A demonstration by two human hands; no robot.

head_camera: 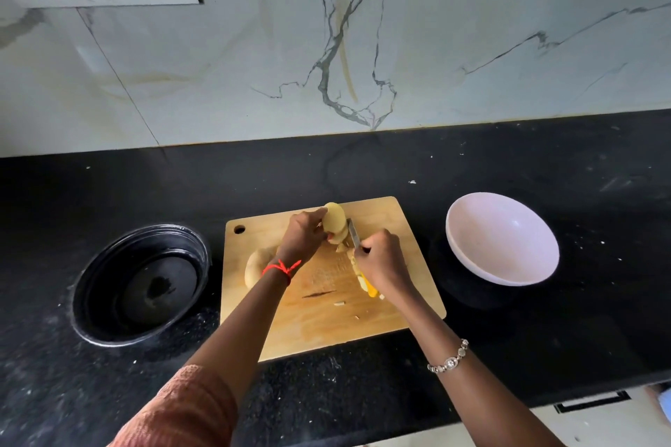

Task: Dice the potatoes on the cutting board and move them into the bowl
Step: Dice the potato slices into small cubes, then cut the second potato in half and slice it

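While the left hand point(303, 236) curls round a part-cut potato point(336, 223) on the cutting board point(363, 319) and the right hand point(381, 259) grips the knife point(354, 234), a second potato point(256, 267) lies whole and the bowl point(503, 239) holds nothing, so most work seems left

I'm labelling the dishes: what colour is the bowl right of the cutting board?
The bowl is plain white, clearest in the head view.

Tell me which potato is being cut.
The far potato, held by the left hand, knife against it; the other potato lies unheld, nearer.
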